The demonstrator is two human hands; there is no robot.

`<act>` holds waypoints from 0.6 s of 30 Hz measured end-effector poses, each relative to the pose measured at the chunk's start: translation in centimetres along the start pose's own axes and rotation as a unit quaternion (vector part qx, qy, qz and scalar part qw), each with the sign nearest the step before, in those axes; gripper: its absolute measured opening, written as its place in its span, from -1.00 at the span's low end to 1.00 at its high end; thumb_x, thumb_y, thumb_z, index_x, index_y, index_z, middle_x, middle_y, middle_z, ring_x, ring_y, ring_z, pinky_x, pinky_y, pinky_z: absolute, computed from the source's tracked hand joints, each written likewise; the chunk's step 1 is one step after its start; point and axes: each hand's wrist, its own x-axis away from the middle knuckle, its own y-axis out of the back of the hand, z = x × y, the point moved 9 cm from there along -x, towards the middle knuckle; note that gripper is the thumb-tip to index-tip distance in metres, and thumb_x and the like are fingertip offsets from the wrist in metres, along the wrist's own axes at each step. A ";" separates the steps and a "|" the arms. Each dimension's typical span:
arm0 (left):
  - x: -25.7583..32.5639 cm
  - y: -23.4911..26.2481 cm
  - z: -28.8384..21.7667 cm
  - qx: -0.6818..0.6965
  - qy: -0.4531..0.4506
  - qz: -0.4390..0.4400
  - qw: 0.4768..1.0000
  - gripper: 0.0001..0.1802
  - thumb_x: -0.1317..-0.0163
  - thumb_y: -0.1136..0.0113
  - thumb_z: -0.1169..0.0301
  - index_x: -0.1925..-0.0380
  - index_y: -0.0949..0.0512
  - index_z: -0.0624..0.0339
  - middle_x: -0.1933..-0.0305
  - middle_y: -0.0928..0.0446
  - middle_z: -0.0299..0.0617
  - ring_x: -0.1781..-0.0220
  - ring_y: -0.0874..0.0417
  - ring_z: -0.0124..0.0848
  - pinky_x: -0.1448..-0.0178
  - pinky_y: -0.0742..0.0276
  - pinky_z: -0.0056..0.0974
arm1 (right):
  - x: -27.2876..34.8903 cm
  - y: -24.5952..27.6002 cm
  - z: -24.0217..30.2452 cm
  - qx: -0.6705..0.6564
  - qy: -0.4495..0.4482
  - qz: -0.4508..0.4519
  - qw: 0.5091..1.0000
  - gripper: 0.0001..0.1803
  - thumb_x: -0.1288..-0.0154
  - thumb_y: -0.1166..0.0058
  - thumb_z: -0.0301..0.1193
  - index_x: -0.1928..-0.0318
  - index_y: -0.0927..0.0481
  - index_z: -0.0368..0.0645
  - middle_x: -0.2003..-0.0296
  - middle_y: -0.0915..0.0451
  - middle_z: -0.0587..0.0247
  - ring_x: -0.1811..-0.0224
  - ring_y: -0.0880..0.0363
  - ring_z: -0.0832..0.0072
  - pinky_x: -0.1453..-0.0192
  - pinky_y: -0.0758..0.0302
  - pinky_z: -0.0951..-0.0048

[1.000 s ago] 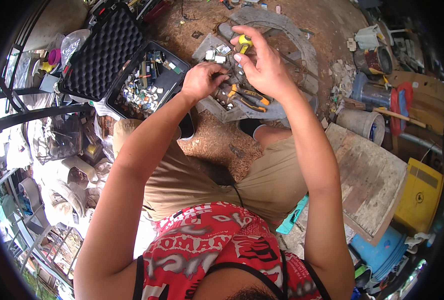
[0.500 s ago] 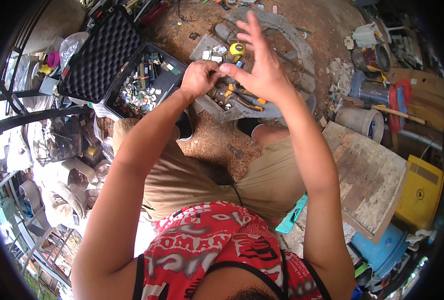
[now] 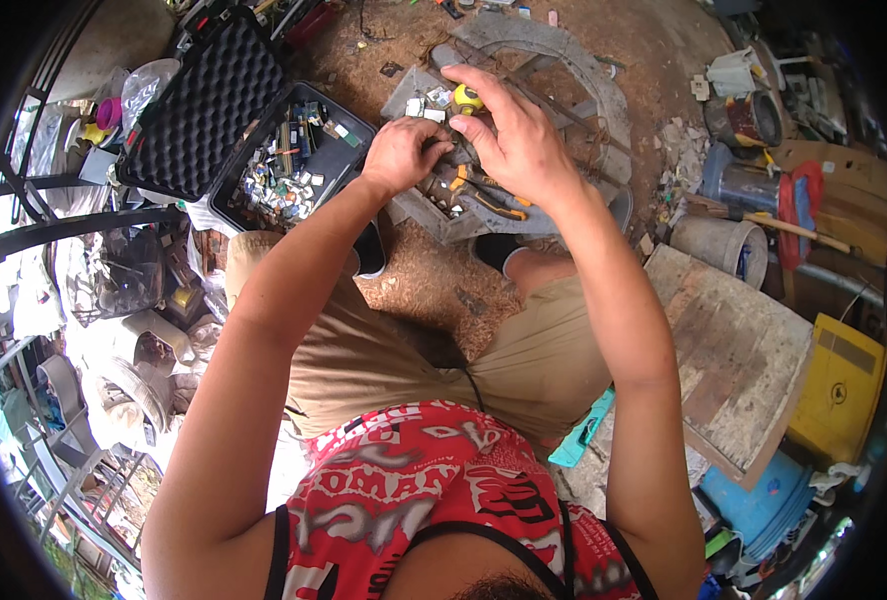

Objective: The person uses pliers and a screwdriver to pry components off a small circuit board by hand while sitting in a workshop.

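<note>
My left hand (image 3: 402, 156) is over the grey stone-like slab (image 3: 426, 222), its thumb and fingers pinched together. Whatever sits between those fingertips is hidden or too small to name. Just to its right, my right hand (image 3: 526, 145) hovers with thumb and fingers apart and curved, holding nothing I can see. A yellow tape measure (image 3: 468, 98) lies beyond the hands, partly covered by the right one. Pliers with yellow-and-black handles (image 3: 499, 205) rest on the slab below the right hand. Small pale metal-looking pieces (image 3: 427, 106) lie beyond my left hand.
Left of the slab stands an open black case (image 3: 356, 150) with small circuit boards and chips inside; its foam-lined lid (image 3: 204, 110) leans back. At right are a worn wooden board (image 3: 729, 350), a grey bucket (image 3: 719, 245), a yellow panel (image 3: 839, 375) and a blue bucket (image 3: 759, 500).
My right hand has come down from a raised, spread pose, its fingers now curving toward the left hand. The left hand stays nearly in place, still pinched.
</note>
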 end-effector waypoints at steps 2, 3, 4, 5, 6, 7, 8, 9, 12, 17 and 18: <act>0.1 0.0 0.1 -0.005 0.000 0.009 1.000 -0.78 -0.14 -0.36 0.20 0.37 -0.65 0.10 0.32 -0.66 -0.16 0.15 -0.64 -0.10 -0.02 -0.49 -0.07 | -0.1 -0.1 0.0 0.000 0.002 -0.003 1.000 -0.49 -0.32 -0.17 -0.45 -0.27 -0.41 -0.05 -0.09 -0.59 0.02 -0.05 -0.62 0.06 -0.11 -0.56 0.20; 0.1 0.0 0.0 -0.007 0.000 0.013 1.000 -0.78 -0.14 -0.36 0.20 0.36 -0.65 0.10 0.31 -0.66 -0.15 0.15 -0.64 -0.10 -0.02 -0.49 -0.07 | -0.2 -0.1 0.0 0.004 0.011 -0.005 1.000 -0.46 -0.31 -0.17 -0.45 -0.29 -0.39 -0.05 -0.08 -0.59 0.01 -0.03 -0.63 0.04 -0.08 -0.58 0.18; 0.1 0.0 0.0 -0.014 0.000 0.013 1.000 -0.78 -0.14 -0.36 0.20 0.36 -0.65 0.10 0.31 -0.66 -0.15 0.15 -0.64 -0.11 -0.03 -0.50 -0.07 | -0.3 -0.1 0.0 0.008 0.019 -0.007 1.000 -0.44 -0.30 -0.16 -0.46 -0.30 -0.37 -0.04 -0.06 -0.59 -0.01 -0.02 -0.63 0.02 -0.05 -0.59 0.16; 0.2 0.1 -0.1 -0.020 -0.001 0.012 1.000 -0.77 -0.14 -0.36 0.20 0.36 -0.65 0.09 0.31 -0.66 -0.15 0.14 -0.64 -0.11 -0.03 -0.50 -0.08 | -0.3 -0.1 0.1 0.012 0.027 -0.010 1.000 -0.41 -0.29 -0.16 -0.47 -0.32 -0.35 -0.03 -0.05 -0.59 -0.03 0.00 -0.63 0.00 -0.02 -0.61 0.14; 0.2 0.1 -0.1 -0.027 -0.001 0.011 1.000 -0.77 -0.14 -0.36 0.20 0.36 -0.65 0.09 0.30 -0.66 -0.15 0.14 -0.64 -0.12 -0.04 -0.50 -0.08 | -0.3 -0.1 0.2 0.018 0.025 -0.006 1.000 -0.41 -0.29 -0.16 -0.47 -0.33 -0.34 -0.02 -0.05 -0.59 -0.02 0.00 -0.63 0.01 -0.02 -0.61 0.14; 0.3 0.2 -0.2 -0.029 -0.008 0.007 1.000 -0.77 -0.14 -0.36 0.20 0.36 -0.65 0.09 0.30 -0.66 -0.15 0.14 -0.65 -0.12 -0.03 -0.50 -0.08 | -0.4 -0.1 0.3 0.023 0.022 -0.002 0.999 -0.40 -0.29 -0.16 -0.46 -0.33 -0.34 -0.02 -0.05 -0.59 -0.02 0.00 -0.63 0.01 -0.03 -0.61 0.14; 0.3 0.3 -0.3 -0.031 -0.015 0.002 0.999 -0.77 -0.13 -0.36 0.20 0.36 -0.65 0.09 0.30 -0.66 -0.16 0.14 -0.65 -0.12 -0.03 -0.50 -0.09 | -0.4 -0.2 0.3 0.028 0.019 0.002 0.999 -0.39 -0.29 -0.16 -0.46 -0.34 -0.34 -0.01 -0.05 -0.59 -0.02 0.00 -0.63 0.02 -0.03 -0.61 0.14; 0.3 0.3 -0.4 -0.033 -0.022 -0.002 0.999 -0.77 -0.13 -0.36 0.20 0.36 -0.65 0.09 0.30 -0.67 -0.16 0.14 -0.65 -0.13 -0.03 -0.50 -0.09 | -0.4 -0.3 0.4 0.028 0.021 0.000 0.999 -0.39 -0.29 -0.16 -0.45 -0.34 -0.33 0.00 -0.05 -0.59 -0.01 0.01 -0.63 0.02 -0.03 -0.61 0.14; 0.3 0.2 -0.4 -0.040 -0.026 0.004 0.999 -0.78 -0.12 -0.37 0.20 0.36 -0.64 0.08 0.29 -0.67 -0.17 0.14 -0.65 -0.13 -0.02 -0.50 -0.10 | -0.5 -0.4 0.4 0.024 0.025 -0.005 0.999 -0.39 -0.30 -0.16 -0.44 -0.35 -0.33 0.01 -0.04 -0.59 -0.01 0.01 -0.63 0.02 -0.03 -0.61 0.14; -0.1 0.2 -0.3 -0.021 -0.018 0.025 0.999 -0.80 -0.10 -0.39 0.21 0.39 -0.64 0.04 0.29 -0.67 -0.18 0.15 -0.65 -0.12 0.00 -0.51 -0.10 | -0.4 -0.3 0.1 0.030 0.039 -0.014 0.999 -0.36 -0.30 -0.17 -0.43 -0.38 -0.31 0.03 -0.05 -0.59 -0.02 0.00 -0.62 0.01 -0.02 -0.61 0.14; -0.2 0.2 -0.2 -0.017 -0.008 0.036 0.999 -0.81 -0.10 -0.39 0.21 0.39 -0.64 0.03 0.30 -0.67 -0.18 0.16 -0.65 -0.12 0.01 -0.51 -0.10 | -0.5 -0.4 0.1 0.024 0.037 -0.010 0.999 -0.35 -0.30 -0.17 -0.43 -0.38 -0.30 0.02 -0.05 -0.58 -0.03 -0.01 -0.62 0.00 -0.03 -0.61 0.13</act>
